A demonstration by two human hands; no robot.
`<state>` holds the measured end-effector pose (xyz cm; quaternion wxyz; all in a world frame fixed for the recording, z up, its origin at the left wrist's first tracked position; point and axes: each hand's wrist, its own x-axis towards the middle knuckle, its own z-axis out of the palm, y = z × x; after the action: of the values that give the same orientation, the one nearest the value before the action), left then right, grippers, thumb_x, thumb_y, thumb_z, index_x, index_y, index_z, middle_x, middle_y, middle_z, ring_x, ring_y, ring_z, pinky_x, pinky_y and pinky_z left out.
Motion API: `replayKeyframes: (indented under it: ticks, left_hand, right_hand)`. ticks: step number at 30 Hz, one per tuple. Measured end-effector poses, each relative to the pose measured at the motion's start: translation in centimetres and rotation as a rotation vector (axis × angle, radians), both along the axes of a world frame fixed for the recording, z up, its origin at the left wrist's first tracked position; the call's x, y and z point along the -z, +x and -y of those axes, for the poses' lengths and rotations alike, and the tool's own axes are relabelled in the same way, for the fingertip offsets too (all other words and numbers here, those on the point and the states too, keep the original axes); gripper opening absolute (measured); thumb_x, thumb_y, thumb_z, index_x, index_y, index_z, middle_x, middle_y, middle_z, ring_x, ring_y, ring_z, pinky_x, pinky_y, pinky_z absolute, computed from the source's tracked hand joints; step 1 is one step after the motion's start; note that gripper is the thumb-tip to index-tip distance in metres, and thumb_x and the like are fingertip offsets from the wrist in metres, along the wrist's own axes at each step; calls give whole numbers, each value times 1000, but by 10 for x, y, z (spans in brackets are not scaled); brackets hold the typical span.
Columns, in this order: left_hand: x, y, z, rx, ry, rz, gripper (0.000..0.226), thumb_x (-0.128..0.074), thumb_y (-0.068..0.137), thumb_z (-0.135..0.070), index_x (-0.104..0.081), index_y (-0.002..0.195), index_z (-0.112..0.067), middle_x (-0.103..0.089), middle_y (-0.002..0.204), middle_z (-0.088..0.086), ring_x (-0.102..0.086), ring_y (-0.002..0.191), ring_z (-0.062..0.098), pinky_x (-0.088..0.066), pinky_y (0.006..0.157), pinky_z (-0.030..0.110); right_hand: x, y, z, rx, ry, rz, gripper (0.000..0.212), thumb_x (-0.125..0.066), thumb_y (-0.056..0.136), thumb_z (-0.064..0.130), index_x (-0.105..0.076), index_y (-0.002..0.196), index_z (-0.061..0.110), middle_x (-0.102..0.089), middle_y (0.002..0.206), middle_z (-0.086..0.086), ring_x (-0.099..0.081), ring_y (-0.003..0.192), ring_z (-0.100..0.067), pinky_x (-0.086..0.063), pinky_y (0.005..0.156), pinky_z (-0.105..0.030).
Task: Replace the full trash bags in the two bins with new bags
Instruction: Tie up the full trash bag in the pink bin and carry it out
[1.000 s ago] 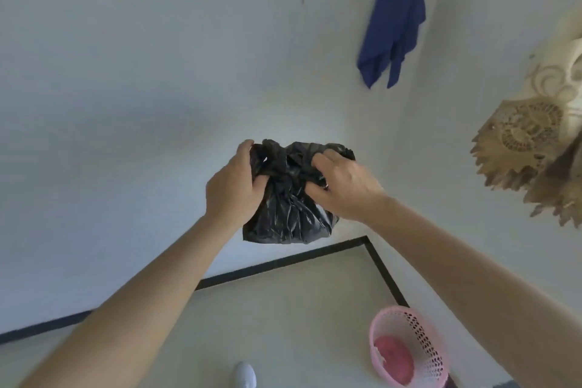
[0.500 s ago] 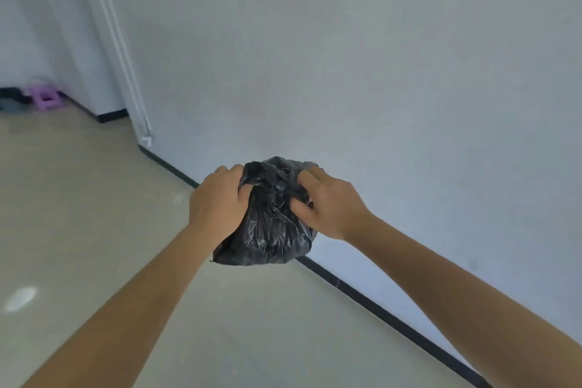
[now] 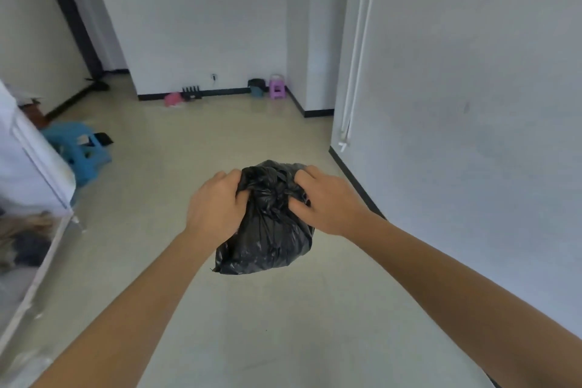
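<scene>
A knotted black trash bag [image 3: 266, 224] hangs in the air above the pale glossy floor [image 3: 252, 324], with the left hand [image 3: 217, 203] and right hand [image 3: 327, 198] each clenched on the gathered plastic at either side of its knot. Beyond the bag, a purple stool [image 3: 277, 89] and a dark bin [image 3: 256, 87] stand against the far white wall. A blue stool [image 3: 78, 148] sits well off to the bag's left, and a grey wall [image 3: 472, 104] runs close on its right.

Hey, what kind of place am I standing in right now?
Probably a sparsely furnished room in a home: bare white walls, a pale tiled floor, and small plastic stools, one blue and one purple, set near the walls.
</scene>
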<state>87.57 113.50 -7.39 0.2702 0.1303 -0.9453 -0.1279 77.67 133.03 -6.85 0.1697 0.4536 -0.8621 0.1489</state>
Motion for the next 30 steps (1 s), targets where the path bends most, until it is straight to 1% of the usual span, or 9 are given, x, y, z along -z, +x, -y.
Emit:
replayKeyframes:
  ticks: [5, 7, 9, 13, 15, 17, 21, 27, 30]
  left_hand:
    - [20, -93, 106, -41, 40, 63, 15, -53, 97, -24, -51, 90, -11, -50, 79, 4, -54, 74, 29, -49, 66, 43]
    - [24, -138, 147, -34, 58, 88, 16, -52, 97, -29, -50, 89, -16, -49, 78, 0, -53, 74, 25, -47, 65, 40]
    - [23, -178, 189, -21, 69, 97, 19, -53, 94, -38, -47, 88, -22, -46, 78, -6, -51, 74, 20, -42, 61, 35]
    - [15, -224, 283, -66, -111, 158, 47, -63, 80, -62, -48, 101, -23, -43, 85, -7, -43, 79, 14, -38, 62, 30]
    - [11, -235, 333, -131, -164, 197, 58, -67, 73, -65, -48, 105, -21, -41, 87, -6, -41, 80, 14, -37, 62, 30]
    - [10, -247, 384, -199, -156, 223, 57, -71, 74, -58, -48, 108, -19, -40, 88, -5, -43, 81, 16, -41, 63, 32]
    - [12, -278, 497, -292, -94, 210, 36, -67, 83, -36, -49, 106, -15, -48, 92, 1, -52, 88, 24, -50, 69, 40]
    - [17, -348, 652, -318, -78, 228, 33, -58, 91, -25, -52, 122, -13, -57, 105, 5, -54, 98, 26, -53, 74, 44]
    - [13, -398, 716, -324, -94, 228, 28, -57, 91, -21, -53, 117, -12, -56, 103, 5, -54, 97, 26, -52, 72, 43]
  right_hand:
    - [28, -112, 116, -45, -20, 33, 31, -53, 93, 42, -54, 100, 11, -42, 89, 3, -56, 66, -30, -44, 58, -34]
    - [35, -162, 157, -57, -25, 56, 31, -53, 93, 42, -53, 100, 11, -39, 89, 5, -56, 65, -30, -42, 57, -33]
    - [35, -211, 199, -88, -9, 61, 32, -53, 92, 42, -54, 102, 12, -44, 90, 2, -57, 67, -31, -43, 57, -34]
    - [18, -289, 299, -196, 22, 53, 34, -54, 92, 42, -55, 107, 11, -53, 99, -5, -58, 69, -31, -47, 60, -36]
    - [10, -315, 358, -271, 18, 58, 33, -55, 91, 40, -55, 106, 10, -53, 99, -5, -57, 68, -30, -47, 61, -36]
    - [7, -336, 420, -332, 23, 39, 32, -57, 91, 38, -56, 105, 9, -54, 98, -5, -57, 67, -30, -44, 60, -35]
    - [8, -374, 546, -416, 11, 17, 30, -59, 91, 35, -57, 104, 8, -55, 98, -7, -55, 66, -29, -38, 58, -33]
    - [18, -449, 703, -420, 39, 86, 27, -55, 91, 37, -53, 104, 13, -50, 99, -1, -56, 70, -25, -48, 64, -37]
    - [18, -495, 766, -388, 14, 131, 28, -53, 92, 38, -52, 108, 15, -46, 99, 3, -56, 73, -24, -45, 65, -35]
